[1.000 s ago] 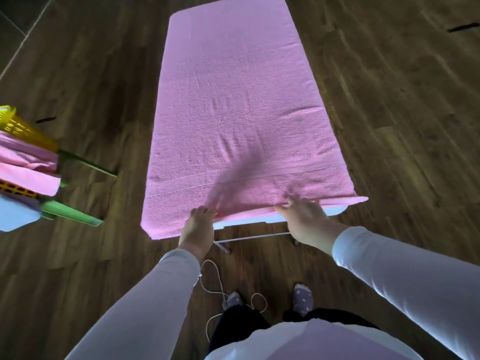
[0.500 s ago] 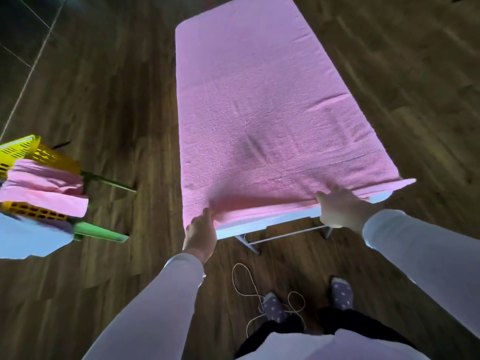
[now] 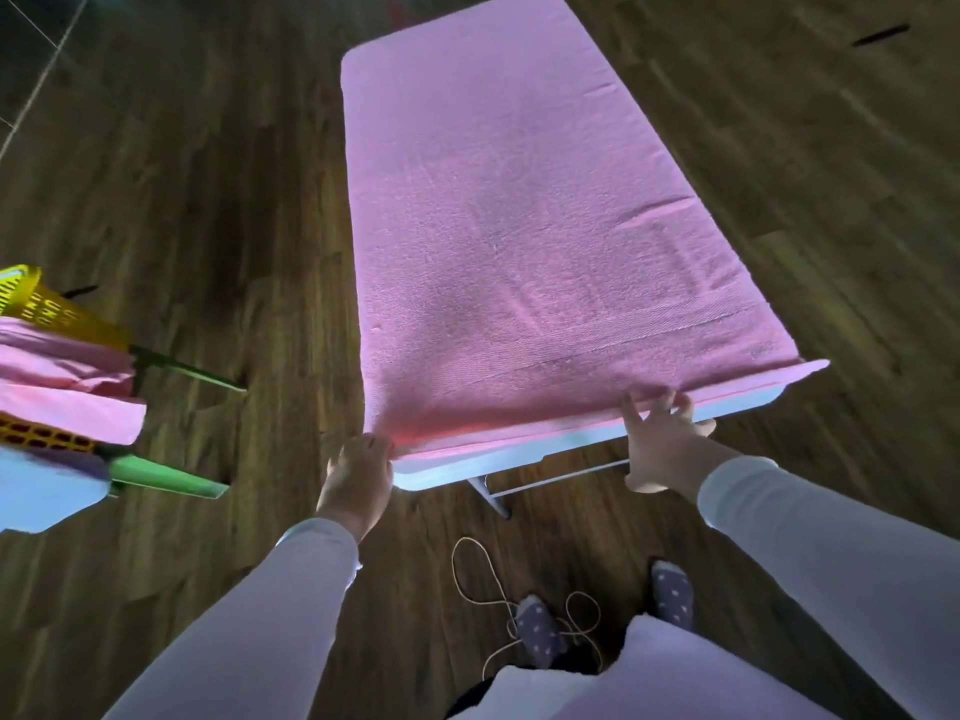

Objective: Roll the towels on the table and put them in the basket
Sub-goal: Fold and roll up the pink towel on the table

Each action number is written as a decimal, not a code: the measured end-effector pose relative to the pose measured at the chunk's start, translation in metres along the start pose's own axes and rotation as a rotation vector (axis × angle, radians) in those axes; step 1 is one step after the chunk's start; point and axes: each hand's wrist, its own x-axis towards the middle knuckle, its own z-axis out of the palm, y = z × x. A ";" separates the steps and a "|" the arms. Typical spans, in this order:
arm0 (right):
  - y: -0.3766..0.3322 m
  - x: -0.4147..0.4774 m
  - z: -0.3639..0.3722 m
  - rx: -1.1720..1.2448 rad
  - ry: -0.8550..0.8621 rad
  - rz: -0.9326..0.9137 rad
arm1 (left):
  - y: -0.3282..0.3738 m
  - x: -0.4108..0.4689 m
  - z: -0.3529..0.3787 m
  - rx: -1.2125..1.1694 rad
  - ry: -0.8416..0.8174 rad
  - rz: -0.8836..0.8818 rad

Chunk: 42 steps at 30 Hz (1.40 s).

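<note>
Both hands meet the near hem of the pink towel (image 3: pixel 519 226): the left hand (image 3: pixel 358 470) curls onto its 7 o'clock corner, and the right hand (image 3: pixel 662 444) touches the hem with fingers spread. The pink towel lies flat on the bench (image 3: pixel 519 458), its long axis toward 12 o'clock. The basket (image 3: pixel 36 304) stands at 9 o'clock.

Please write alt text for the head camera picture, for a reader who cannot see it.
A person's left hand grips and right hand touches the near edge of a pink towel spread flat over a white table. A yellow basket holding pink cloth is at the left.
</note>
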 end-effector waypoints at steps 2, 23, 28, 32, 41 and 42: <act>-0.001 0.001 -0.006 -0.004 -0.037 0.003 | -0.006 0.000 -0.001 -0.011 -0.022 -0.001; 0.072 0.012 -0.013 -0.308 0.446 -0.400 | 0.135 0.008 0.004 0.113 -0.101 0.188; 0.084 0.029 -0.023 -0.253 0.485 -0.513 | 0.148 0.024 -0.002 0.170 -0.107 0.027; 0.088 0.045 -0.033 -0.167 0.572 -0.449 | 0.172 0.036 -0.007 0.035 -0.104 -0.135; 0.100 0.066 -0.023 -0.074 0.606 -0.556 | 0.222 0.024 0.017 -0.038 -0.053 0.166; 0.103 0.066 -0.022 -0.038 0.626 -0.593 | 0.225 0.024 0.017 -0.047 -0.079 0.190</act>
